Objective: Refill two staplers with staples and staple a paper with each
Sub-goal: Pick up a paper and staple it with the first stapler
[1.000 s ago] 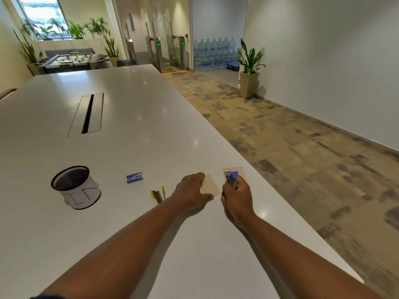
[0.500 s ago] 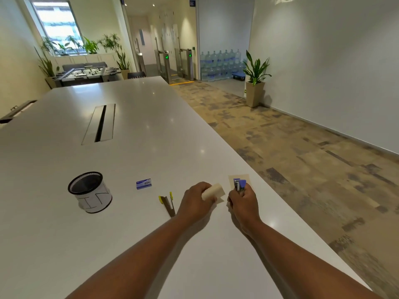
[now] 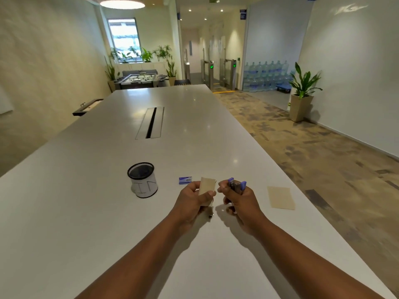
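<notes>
My left hand [image 3: 193, 201] holds a small tan paper [image 3: 207, 186] upright above the white table [image 3: 86, 212], thumb on its front. My right hand [image 3: 240, 199] grips a small blue stapler [image 3: 235, 184], its jaws pointing toward the paper's right edge. A second tan paper [image 3: 280, 197] lies flat on the table to the right of my hands. A blue staple box [image 3: 185, 180] lies just beyond my left hand. A small dark tip [image 3: 210, 215] shows under my left hand; the rest of that object is hidden.
A black mesh cup [image 3: 142, 180] with a white paper wrap stands to the left of the staple box. A cable slot [image 3: 151, 125] runs along the table's middle. The table's right edge drops to carpeted floor close to the second paper.
Both hands have lifted off the table, the left raising the tan paper upright and the right bringing the stapler beside it. The second paper is now uncovered; the camera has tilted up.
</notes>
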`<state>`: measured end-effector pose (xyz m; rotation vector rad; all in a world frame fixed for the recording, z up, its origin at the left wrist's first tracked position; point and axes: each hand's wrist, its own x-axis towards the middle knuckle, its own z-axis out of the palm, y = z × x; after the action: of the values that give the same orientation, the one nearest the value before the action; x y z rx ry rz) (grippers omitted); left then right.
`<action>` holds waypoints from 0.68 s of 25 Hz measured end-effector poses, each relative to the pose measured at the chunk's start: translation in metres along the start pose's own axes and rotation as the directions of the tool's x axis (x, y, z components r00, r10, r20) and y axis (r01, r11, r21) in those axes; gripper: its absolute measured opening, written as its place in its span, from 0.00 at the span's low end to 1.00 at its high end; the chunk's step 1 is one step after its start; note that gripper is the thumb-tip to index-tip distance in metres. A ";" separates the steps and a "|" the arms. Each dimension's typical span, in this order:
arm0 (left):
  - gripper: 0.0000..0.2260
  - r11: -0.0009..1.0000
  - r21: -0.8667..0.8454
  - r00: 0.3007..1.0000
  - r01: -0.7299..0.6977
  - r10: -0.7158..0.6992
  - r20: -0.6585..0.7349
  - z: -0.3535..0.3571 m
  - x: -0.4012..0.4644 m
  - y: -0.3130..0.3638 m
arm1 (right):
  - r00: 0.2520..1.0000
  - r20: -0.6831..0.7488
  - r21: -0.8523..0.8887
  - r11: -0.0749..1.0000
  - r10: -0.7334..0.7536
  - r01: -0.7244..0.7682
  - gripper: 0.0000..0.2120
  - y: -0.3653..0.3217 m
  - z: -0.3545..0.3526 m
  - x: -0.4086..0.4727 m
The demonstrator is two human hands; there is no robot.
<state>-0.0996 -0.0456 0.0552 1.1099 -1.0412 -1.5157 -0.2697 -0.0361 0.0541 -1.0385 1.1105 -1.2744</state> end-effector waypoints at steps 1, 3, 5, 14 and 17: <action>0.14 1.000 -0.010 1.000 -0.021 0.021 -0.009 -0.006 -0.005 0.002 | 0.999 0.040 -0.013 1.000 -0.011 0.012 0.08 -0.002 0.009 -0.001; 0.12 0.998 -0.006 0.998 -0.059 0.059 -0.030 -0.018 -0.015 0.006 | 0.992 0.117 -0.018 0.999 -0.038 0.041 0.04 -0.005 0.027 -0.002; 0.12 0.997 -0.007 0.996 -0.081 0.080 -0.049 -0.025 -0.024 0.010 | 0.989 0.142 -0.024 0.998 -0.050 0.054 0.03 -0.006 0.041 -0.003; 0.07 0.988 0.063 0.984 -0.143 0.148 -0.103 -0.042 -0.047 0.022 | 0.978 0.194 -0.040 0.996 -0.070 0.080 0.08 -0.017 0.068 -0.013; 0.04 0.977 0.056 0.967 -0.204 0.210 -0.144 -0.044 -0.047 0.027 | 0.973 0.220 -0.065 0.994 -0.066 0.082 0.10 -0.021 0.071 -0.015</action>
<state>-0.0447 -0.0086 0.0791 1.0887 -1.0539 -1.2318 -0.2033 -0.0238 0.0878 -1.2538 0.9639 -1.1533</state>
